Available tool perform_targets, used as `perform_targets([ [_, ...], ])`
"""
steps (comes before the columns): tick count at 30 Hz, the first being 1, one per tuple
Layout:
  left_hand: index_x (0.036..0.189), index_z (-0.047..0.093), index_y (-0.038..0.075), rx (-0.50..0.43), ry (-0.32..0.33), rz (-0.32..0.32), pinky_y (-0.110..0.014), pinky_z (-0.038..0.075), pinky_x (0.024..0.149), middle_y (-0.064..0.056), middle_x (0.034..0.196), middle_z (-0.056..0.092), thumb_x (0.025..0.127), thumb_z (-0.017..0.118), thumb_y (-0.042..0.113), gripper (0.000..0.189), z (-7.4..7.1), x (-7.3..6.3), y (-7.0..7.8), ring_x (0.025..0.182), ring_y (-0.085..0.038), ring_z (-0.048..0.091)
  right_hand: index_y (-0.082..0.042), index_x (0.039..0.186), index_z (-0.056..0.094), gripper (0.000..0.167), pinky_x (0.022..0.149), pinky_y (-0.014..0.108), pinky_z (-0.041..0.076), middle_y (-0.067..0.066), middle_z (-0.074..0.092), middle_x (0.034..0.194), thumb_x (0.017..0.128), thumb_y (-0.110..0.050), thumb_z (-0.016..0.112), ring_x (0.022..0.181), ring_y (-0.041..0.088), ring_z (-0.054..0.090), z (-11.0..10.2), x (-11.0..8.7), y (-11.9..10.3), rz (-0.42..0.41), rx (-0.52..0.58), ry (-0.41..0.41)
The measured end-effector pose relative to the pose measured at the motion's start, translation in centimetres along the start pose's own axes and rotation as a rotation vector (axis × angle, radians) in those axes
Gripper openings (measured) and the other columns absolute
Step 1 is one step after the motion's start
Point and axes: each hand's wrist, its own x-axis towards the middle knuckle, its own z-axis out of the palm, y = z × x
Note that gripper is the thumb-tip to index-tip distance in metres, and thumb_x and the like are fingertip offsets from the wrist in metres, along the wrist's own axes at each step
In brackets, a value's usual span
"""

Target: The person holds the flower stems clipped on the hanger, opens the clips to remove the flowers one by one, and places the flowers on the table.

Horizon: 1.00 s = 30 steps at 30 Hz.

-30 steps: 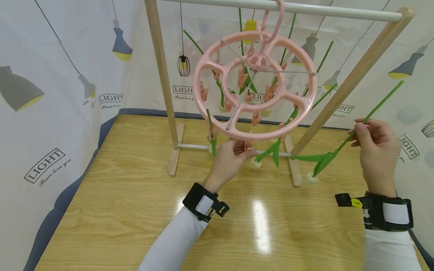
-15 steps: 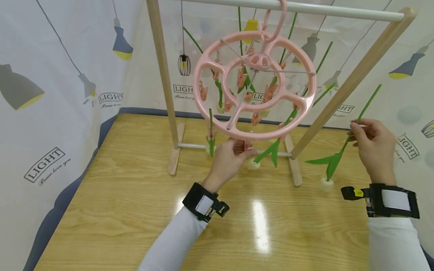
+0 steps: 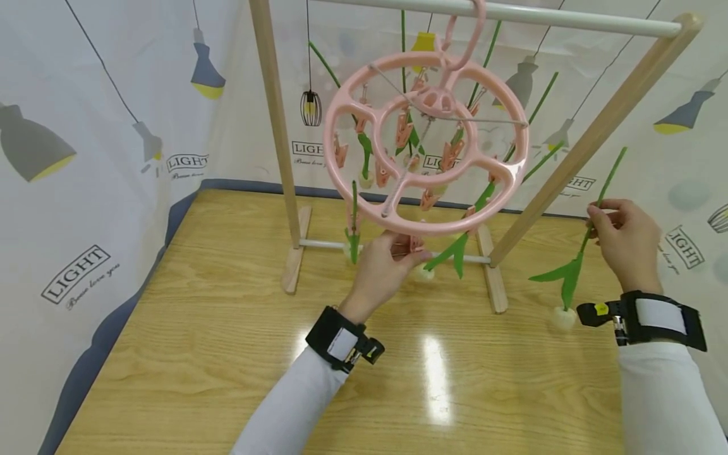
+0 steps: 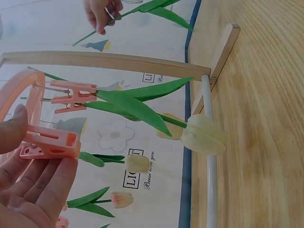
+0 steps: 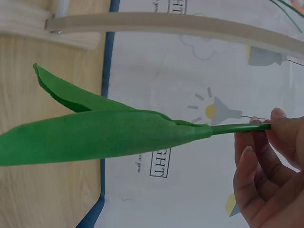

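Observation:
In the head view my left hand (image 3: pixel 382 265) reaches under the front rim of a round pink clip hanger (image 3: pixel 392 221). Thumb and fingers pinch a pink clothespin (image 4: pixel 52 142) there, with no stem in it. Off to the right, my right hand (image 3: pixel 630 243) pinches the green stem of an artificial tulip (image 3: pixel 570 281) between thumb and fingers. That tulip hangs bloom down, its pale bloom (image 3: pixel 564 318) low and leaves (image 5: pixel 99 135) filling the right wrist view. A clipped white tulip (image 4: pixel 204 134) hangs beside the left hand's clothespin.
The hanger hooks over the white rod (image 3: pixel 569 18) of a wooden-legged rack (image 3: pixel 597 136) on a wood table (image 3: pixel 227 354). Several tulips hang upside down from its other clothespins, stems sticking up. A lamp-printed cloth (image 3: pixel 114 126) stands behind.
The tulip in my right hand has swung from slanted to more upright, its bloom moving right and down. The right hand has shifted slightly left. My left hand stays at the clothespin.

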Motion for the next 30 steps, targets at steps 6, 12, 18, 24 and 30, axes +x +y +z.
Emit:
perform_targets([
  [6,0.116,0.062,0.006,-0.028,-0.004,0.006,-0.017,0.058,0.079,-0.01,0.097,0.067,0.088,0.073,0.018,0.032,0.1,0.0,-0.1,0.093,-0.021,0.07,0.006,0.127,0.054,0.047,0.046,0.015,0.044,0.016,0.068,0.085,0.105,-0.035,0.044,0.052,-0.015,0.045,0.7,0.6,1.6,-0.021,-0.111,-0.1],
  [12,0.116,0.062,0.005,-0.057,0.0,0.014,-0.018,0.058,0.078,-0.011,0.097,0.066,0.089,0.072,0.016,0.031,0.1,0.0,0.0,0.092,-0.022,0.07,0.011,0.126,0.051,0.046,0.044,0.023,0.045,0.033,0.064,0.095,0.106,-0.03,0.042,0.049,-0.002,0.051,1.9,1.0,3.4,-0.03,-0.153,-0.181],
  [18,0.111,0.063,0.005,-0.053,0.006,0.01,-0.018,0.058,0.079,-0.011,0.097,0.067,0.089,0.073,0.016,0.027,0.2,0.0,0.1,0.092,-0.022,0.07,0.013,0.127,0.05,0.047,0.045,0.024,0.046,0.035,0.066,0.094,0.107,-0.028,0.041,0.049,0.003,0.054,3.1,1.2,4.5,-0.01,-0.16,-0.236],
  [24,0.107,0.063,0.004,-0.044,0.007,0.002,-0.019,0.058,0.08,-0.011,0.098,0.068,0.089,0.073,0.018,0.024,0.1,0.0,0.1,0.093,-0.022,0.07,0.013,0.129,0.049,0.047,0.055,0.039,0.05,0.036,0.066,0.101,0.107,-0.028,0.038,0.065,0.031,0.066,4.3,1.4,4.9,0.025,-0.211,-0.268],
  [30,0.108,0.063,0.005,-0.052,0.002,0.007,-0.018,0.058,0.08,-0.011,0.097,0.068,0.089,0.073,0.017,0.025,0.2,0.1,0.1,0.093,-0.022,0.071,0.013,0.133,0.042,0.046,0.064,0.051,0.053,0.039,0.057,0.115,0.107,-0.024,0.035,0.093,0.05,0.063,4.8,1.6,5.1,0.075,-0.241,-0.365],
])
